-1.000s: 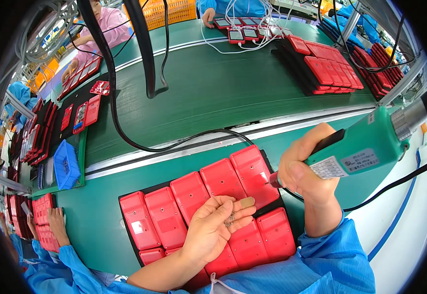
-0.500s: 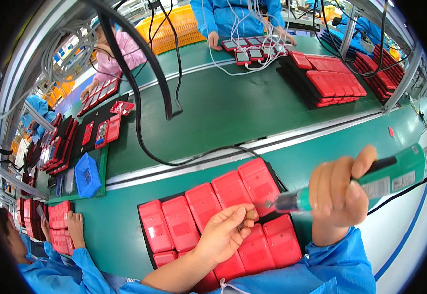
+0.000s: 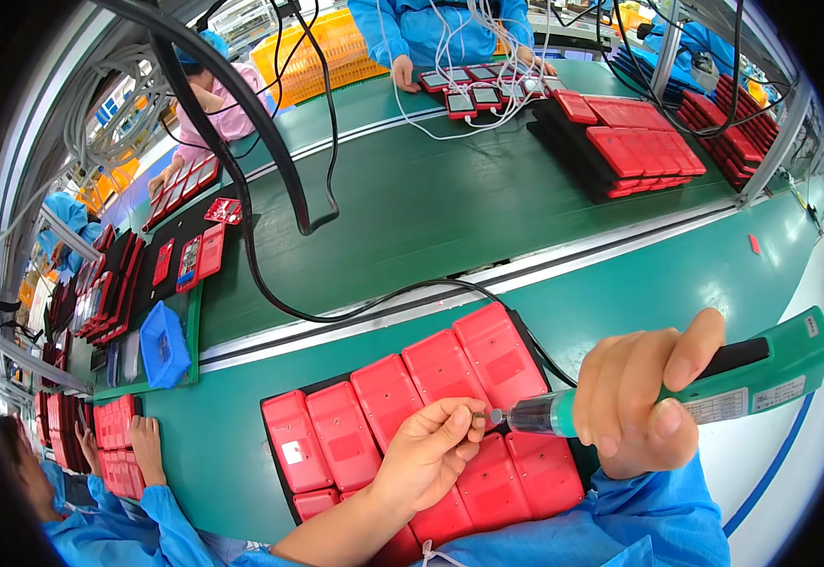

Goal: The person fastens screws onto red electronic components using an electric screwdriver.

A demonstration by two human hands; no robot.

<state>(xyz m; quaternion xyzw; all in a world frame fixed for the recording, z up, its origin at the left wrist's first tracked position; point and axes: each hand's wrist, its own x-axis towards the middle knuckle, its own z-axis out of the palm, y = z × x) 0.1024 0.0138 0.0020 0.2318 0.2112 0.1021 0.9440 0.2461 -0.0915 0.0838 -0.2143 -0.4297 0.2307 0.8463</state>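
Observation:
My right hand [image 3: 639, 397] is wrapped round a green electric screwdriver [image 3: 790, 354] with a dark grip patch and a clear-dark nose. The screwdriver lies nearly level, its tip pointing left. At that tip, my left hand [image 3: 431, 449] pinches a small screw [image 3: 479, 415] between thumb and forefinger. The other left fingers are curled, so whatever lies in the palm is hidden. Both hands are above rows of red plastic cases [image 3: 388, 392] set on a black tray [image 3: 277, 454], small holes showing in their faces. My left forearm covers part of the near row.
A black cable [image 3: 336, 319] loops over the green bench. Stacked red cases [image 3: 639, 151] stand far right; a blue bin [image 3: 164, 345] is at left. Co-workers sit at the far side and at left, where a co-worker's hand [image 3: 147, 444] touches red cases.
The screwdriver's tip has swung left and down to the left fingertips. My right hand has lowered slightly, and the left fingers have closed into a tighter pinch.

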